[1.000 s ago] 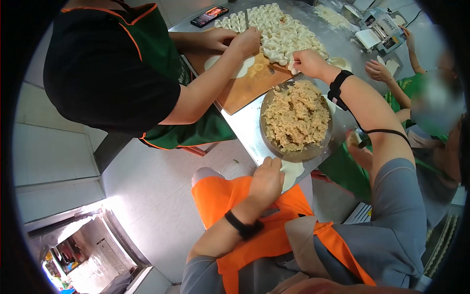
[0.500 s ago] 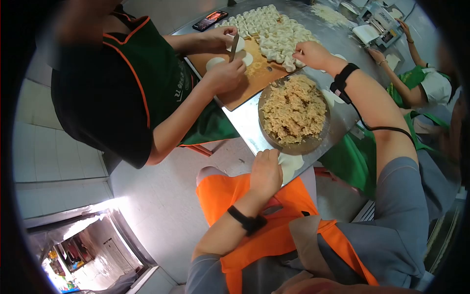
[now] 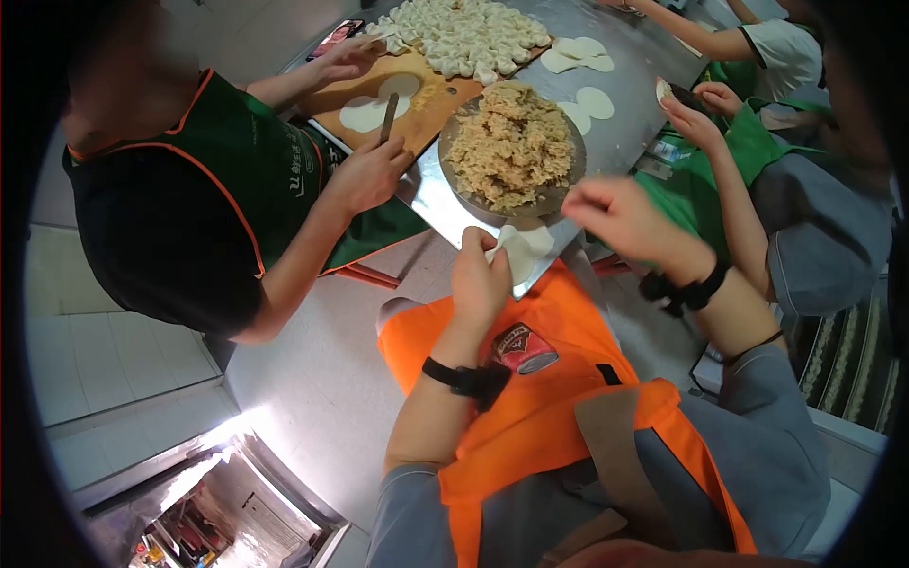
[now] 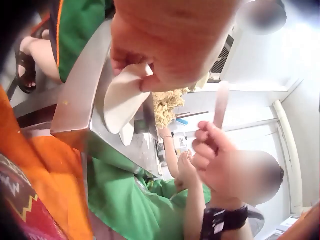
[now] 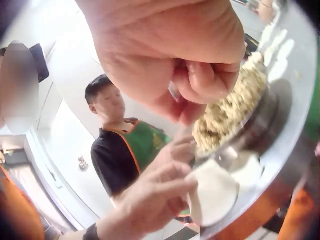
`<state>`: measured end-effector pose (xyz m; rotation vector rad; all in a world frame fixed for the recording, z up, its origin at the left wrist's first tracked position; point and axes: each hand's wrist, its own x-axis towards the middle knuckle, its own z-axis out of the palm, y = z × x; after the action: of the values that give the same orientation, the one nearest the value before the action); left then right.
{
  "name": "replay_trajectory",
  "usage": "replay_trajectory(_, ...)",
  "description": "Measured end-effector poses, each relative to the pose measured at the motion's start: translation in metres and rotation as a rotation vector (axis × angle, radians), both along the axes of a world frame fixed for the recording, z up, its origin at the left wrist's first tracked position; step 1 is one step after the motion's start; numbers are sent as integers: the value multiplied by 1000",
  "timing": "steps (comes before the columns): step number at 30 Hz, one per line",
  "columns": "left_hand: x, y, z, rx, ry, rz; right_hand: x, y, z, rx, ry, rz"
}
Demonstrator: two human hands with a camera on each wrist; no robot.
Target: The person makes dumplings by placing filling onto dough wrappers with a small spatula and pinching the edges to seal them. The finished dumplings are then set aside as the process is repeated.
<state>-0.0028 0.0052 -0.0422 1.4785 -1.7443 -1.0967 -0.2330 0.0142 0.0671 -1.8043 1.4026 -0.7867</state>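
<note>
My left hand [image 3: 481, 279] pinches the edge of a round white dough wrapper [image 4: 125, 97] at the table's near corner. Other wrappers [image 3: 530, 248] lie beside it. Just right of the near rim of the metal bowl, my right hand [image 3: 625, 220] is raised with curled fingers. The left wrist view shows a flat, blurred stick [image 4: 222, 102] standing up from that hand [image 4: 215, 160]; in the right wrist view the fingers mostly hide it. Pale minced filling [image 3: 511, 147] is heaped in the bowl.
Folded dumplings [image 3: 464, 38] cover the table's far side, by a wooden board [image 3: 440, 95]. Left, a person [image 3: 365, 180] holds a flat blade. More wrappers [image 3: 595, 102] lie beyond the bowl; another person's hands [image 3: 696, 118] work at the right.
My right hand has left the dumplings and come back toward me, beside the bowl. My left hand has lifted a wrapper's edge. The view has shifted, and the left person's hands have moved apart.
</note>
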Motion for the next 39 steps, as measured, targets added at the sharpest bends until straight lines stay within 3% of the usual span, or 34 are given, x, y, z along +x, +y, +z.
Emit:
replay_trajectory(2, 1, 3, -10, -124, 161, 11, 11, 20, -41, 132, -60, -59)
replay_trajectory(8, -4, 9, -3, 52, 544, -99, 44, 35, -86, -149, -64, -214)
replay_trajectory(11, -3, 10, -3, 189, 633, -81, 45, 36, -102, -16, -180, -253)
replay_trajectory(17, -4, 4, -13, 329, 566, 0, 45, 40, -89, 0, -90, -267)
replay_trajectory(24, -9, -4, -25, 277, 592, 178, 40, 40, -98, -71, -96, -320)
replay_trajectory(27, -11, -1, -14, 298, 612, 190, 42, 40, -94, -262, 40, -354)
replay_trajectory(30, -12, 4, -6, 287, 622, 165, 57, 45, -81, 49, -109, -316)
replay_trajectory(31, -10, 5, -8, 270, 627, 134, 63, 44, -85, -48, -149, -281)
replay_trajectory(39, -10, 16, 10, 170, 551, 92, 73, 44, -88, 45, -222, -355)
